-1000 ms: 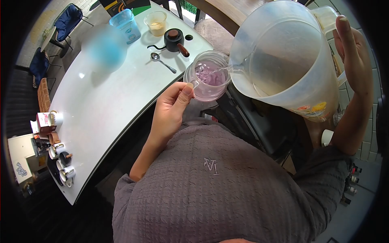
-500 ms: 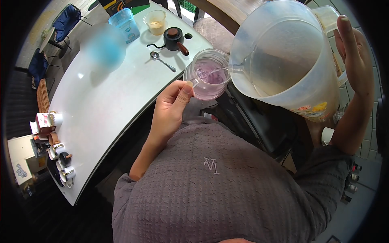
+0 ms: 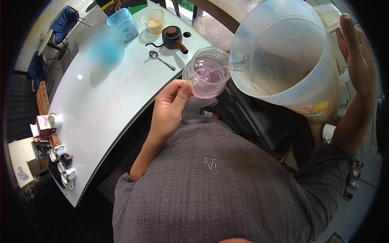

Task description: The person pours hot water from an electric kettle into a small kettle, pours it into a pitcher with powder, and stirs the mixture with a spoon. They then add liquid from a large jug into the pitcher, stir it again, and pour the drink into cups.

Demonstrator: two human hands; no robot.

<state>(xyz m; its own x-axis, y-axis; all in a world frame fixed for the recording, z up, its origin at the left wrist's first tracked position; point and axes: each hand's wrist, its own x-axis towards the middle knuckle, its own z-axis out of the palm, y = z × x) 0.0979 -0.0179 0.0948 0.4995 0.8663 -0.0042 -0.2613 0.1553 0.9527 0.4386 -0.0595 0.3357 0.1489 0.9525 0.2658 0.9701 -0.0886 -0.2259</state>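
My left hand point(image 3: 175, 99) pinches the handle of a clear glass mug point(image 3: 207, 90), which holds a pinkish-purple liquid with a rippling surface. On the right, my right hand point(image 3: 353, 52) is wrapped round the handle of a large translucent plastic pitcher point(image 3: 283, 44), its thumb pointing up. The pitcher is tilted toward the mug. From its spout a thin stream of clear liquid runs into the mug. Some liquid lies along the pitcher's lower inside wall, and a yellow and red sticker shows on its outside.
The curved white table point(image 3: 101, 117) carries a small black pot point(image 3: 172, 38) with a wooden handle, a spoon point(image 3: 162, 60), a plastic cup point(image 3: 153, 21), a blue container point(image 3: 123, 25) and a blurred blue object point(image 3: 103, 48). Several mugs point(image 3: 69, 175) stand at its far left end.
The liquid in the mug stands slightly higher as the stream keeps running. Both hands and the pitcher have hardly moved.
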